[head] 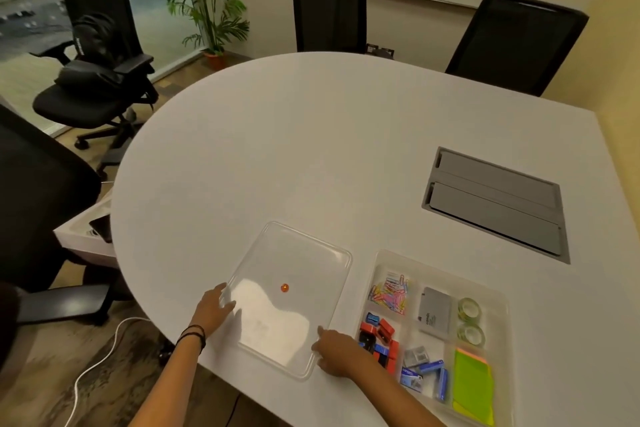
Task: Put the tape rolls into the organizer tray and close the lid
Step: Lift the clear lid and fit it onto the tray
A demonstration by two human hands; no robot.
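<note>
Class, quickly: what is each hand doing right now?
Left hand: open, fingers on the left edge of the clear lid.
Right hand: open, fingers at the lid's right edge; full grip cannot be told.

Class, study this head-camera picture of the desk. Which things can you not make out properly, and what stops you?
- Organizer tray: its near right corner is cut off by the picture's bottom edge.
- Grey card in the tray: print too small to read.
- Right hand fingers: tips hidden at the clear lid edge, so grip is unclear.
- Tape rolls: too small to see whether they touch.
</note>
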